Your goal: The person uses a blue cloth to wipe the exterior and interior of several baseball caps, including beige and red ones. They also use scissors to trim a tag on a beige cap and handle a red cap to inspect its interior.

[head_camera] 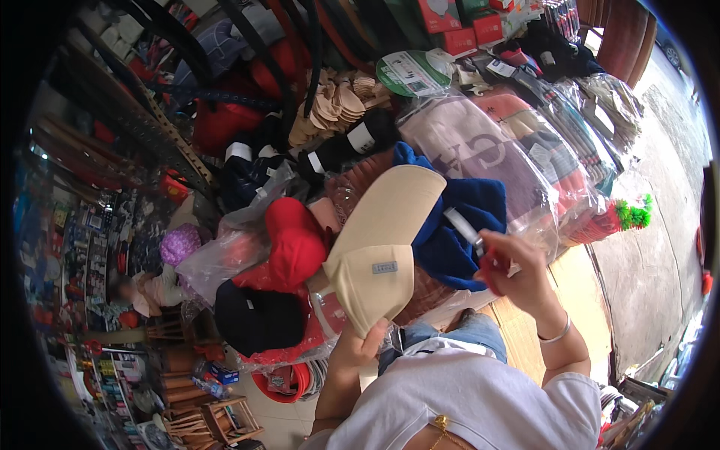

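My left hand (pixel 365 344) grips the crown end of a beige baseball cap (pixel 388 225), its brim pointing up and away from me and a small grey patch on its front. My right hand (pixel 520 267) holds scissors (pixel 490 261) by their red handles, blurred, the metal blades pointing up and left over a blue cloth (pixel 478 208). Left of the beige cap lies a red cap (pixel 295 242), and nearer me a black cap (pixel 256 318) on red plastic-wrapped goods.
Plastic-bagged textiles (pixel 478 146) cover the far right of the display. Belts (pixel 253 45) hang at the upper left. A red bucket (pixel 301 382) stands on the floor below. Another person (pixel 149 292) is at the left, beside a purple cap (pixel 181 243).
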### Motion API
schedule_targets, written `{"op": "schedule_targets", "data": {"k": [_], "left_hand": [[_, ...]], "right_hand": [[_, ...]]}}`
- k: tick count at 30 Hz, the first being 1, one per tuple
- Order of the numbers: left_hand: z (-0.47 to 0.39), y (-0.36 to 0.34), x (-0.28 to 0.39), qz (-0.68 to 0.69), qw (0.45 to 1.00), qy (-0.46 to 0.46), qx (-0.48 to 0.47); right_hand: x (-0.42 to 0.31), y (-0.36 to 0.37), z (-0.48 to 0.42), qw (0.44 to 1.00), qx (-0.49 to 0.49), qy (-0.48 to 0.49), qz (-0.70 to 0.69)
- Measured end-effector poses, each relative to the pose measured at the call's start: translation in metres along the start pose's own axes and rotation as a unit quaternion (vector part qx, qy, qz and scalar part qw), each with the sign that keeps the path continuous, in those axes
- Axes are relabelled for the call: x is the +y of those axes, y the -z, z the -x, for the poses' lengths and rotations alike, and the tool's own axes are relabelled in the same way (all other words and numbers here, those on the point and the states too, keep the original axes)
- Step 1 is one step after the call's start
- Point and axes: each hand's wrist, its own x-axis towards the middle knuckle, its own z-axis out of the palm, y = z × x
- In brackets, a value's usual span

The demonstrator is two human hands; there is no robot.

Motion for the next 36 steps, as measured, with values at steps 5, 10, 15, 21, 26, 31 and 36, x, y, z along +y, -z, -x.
{"op": "schedule_targets", "data": {"k": [5, 10, 15, 21, 26, 31, 36], "left_hand": [[0.005, 0.011, -0.021, 0.389, 0.905, 0.041, 0.165], [0.008, 0.022, -0.042, 0.538, 0.808, 0.028, 0.239], [0.02, 0.029, -0.063, 0.626, 0.751, 0.023, 0.21], [0.025, 0.03, -0.078, 0.778, 0.598, 0.013, 0.19], [0.019, 0.032, -0.067, 0.832, 0.529, 0.009, 0.17], [0.019, 0.031, -0.05, 0.827, 0.538, -0.003, 0.16], [0.021, 0.037, -0.056, 0.851, 0.5, 0.012, 0.164]], "right_hand": [[0.053, 0.053, -0.004, 0.84, 0.325, -0.055, -0.43], [0.073, 0.055, 0.017, 0.773, 0.307, -0.186, -0.524], [0.068, 0.041, 0.005, 0.935, 0.158, -0.138, -0.287], [0.021, -0.014, -0.011, 0.998, -0.053, 0.019, 0.013], [0.027, -0.053, -0.027, 0.975, -0.006, 0.158, 0.154], [0.026, -0.068, -0.031, 0.964, -0.025, 0.191, 0.185], [0.024, -0.072, -0.032, 0.965, -0.022, 0.191, 0.18]]}}
